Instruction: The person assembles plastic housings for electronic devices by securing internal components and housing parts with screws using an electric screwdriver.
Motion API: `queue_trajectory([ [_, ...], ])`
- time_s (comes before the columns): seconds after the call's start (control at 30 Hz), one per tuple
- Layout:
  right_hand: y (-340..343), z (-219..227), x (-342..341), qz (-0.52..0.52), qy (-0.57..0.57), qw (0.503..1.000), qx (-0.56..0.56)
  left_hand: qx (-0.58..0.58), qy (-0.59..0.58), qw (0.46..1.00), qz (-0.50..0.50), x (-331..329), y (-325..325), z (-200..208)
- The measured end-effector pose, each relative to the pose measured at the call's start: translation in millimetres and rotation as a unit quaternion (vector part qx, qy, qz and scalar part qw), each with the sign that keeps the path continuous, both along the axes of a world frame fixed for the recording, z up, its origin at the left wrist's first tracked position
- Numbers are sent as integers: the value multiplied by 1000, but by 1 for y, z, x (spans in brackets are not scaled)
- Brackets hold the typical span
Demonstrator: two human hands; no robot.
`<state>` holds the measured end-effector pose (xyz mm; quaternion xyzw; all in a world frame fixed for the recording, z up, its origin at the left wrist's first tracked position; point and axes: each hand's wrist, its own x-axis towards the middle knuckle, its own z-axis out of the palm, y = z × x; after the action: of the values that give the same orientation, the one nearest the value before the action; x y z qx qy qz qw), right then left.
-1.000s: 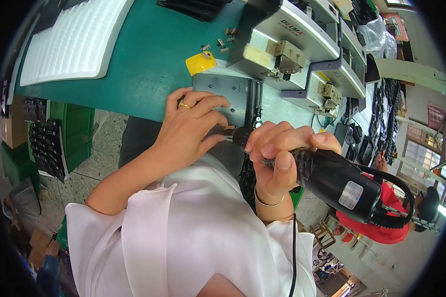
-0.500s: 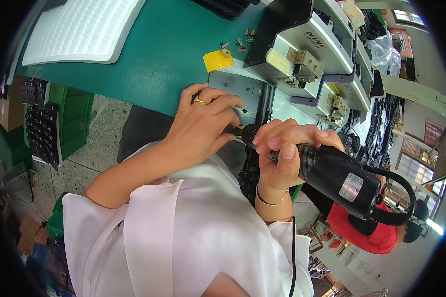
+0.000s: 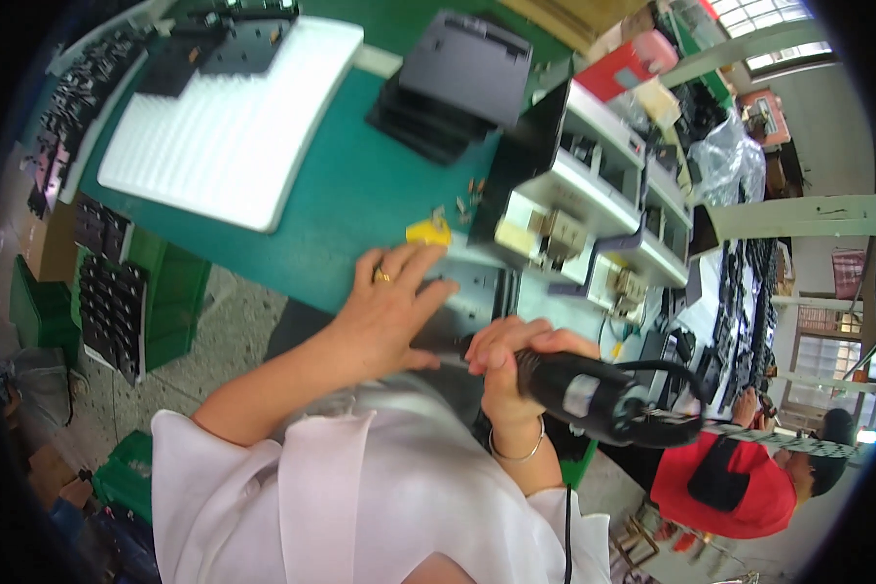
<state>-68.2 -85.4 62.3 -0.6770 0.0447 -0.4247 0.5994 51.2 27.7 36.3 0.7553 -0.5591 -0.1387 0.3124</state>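
Observation:
My right hand [image 3: 511, 365] is wrapped around a black electric screwdriver [image 3: 579, 394] with a coiled cord at its rear end; the tool points left. My left hand [image 3: 384, 307], with a ring on one finger, has its fingers spread at the left side of a flat dark metal plate [image 3: 474, 290]. Nothing shows between those fingers; whether they touch the plate I cannot tell. The screwdriver's tip, close to the left thumb, is blurred. Just beyond the left fingertips lies a yellow tag [image 3: 428, 233], with several small metal parts [image 3: 469, 200] beside it.
Grey machines [image 3: 579, 214] stand at the right of the green table [image 3: 336, 185]. Dark panels [image 3: 467, 68] are stacked at the back, and a white ridged foam sheet [image 3: 234, 127] lies at left. A green crate [image 3: 180, 302] sits below. A person in red [image 3: 725, 482] works at far right.
The view has shifted, showing more of the table's far side. My left fingers have spread and moved away from the screwdriver tip. My right hand still grips the screwdriver.

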Motion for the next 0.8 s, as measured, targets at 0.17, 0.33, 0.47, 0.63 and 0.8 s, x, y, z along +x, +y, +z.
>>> queue_trajectory([
  [0.17,7,4,-10,-3,53,995,-80,8,-53,998,-36,-3,0,2],
  [0.33,-1,-2,-13,-15,35,993,-110,-10,-48,998,-28,-4,-1,2],
  [0.47,-3,5,-16,-23,-109,990,87,12,-30,999,-6,-10,1,1],
  [0.63,-17,31,-36,-85,-193,961,180,39,-34,999,9,-14,14,14],
  [0.8,-40,33,-58,-138,-232,950,160,44,11,998,53,-3,55,46],
])
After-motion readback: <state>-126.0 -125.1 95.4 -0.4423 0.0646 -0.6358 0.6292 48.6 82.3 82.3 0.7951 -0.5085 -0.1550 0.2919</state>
